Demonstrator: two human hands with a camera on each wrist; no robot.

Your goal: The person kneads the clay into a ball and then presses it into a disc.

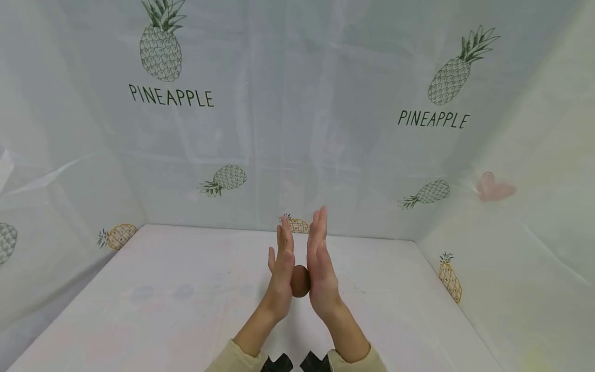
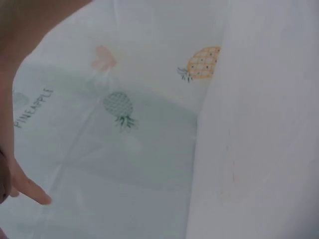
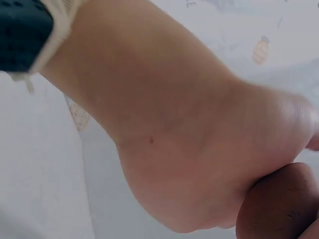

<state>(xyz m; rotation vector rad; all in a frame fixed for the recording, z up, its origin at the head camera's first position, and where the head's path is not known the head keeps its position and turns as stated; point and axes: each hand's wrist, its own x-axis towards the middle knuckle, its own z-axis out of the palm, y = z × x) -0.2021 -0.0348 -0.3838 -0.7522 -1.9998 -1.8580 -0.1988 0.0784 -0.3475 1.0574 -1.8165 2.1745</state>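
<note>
Head view: your left hand and right hand, fingers straight, press the small round brown ball between flat palms.
Right wrist view: only your palm heel touching the ball shows.

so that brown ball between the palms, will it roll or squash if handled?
The brown ball looks round, so it would probably roll if set on the table. The left hand and right hand press it with flat palms; its matte surface suggests something doughy, likely deformable, not slippery.
</note>
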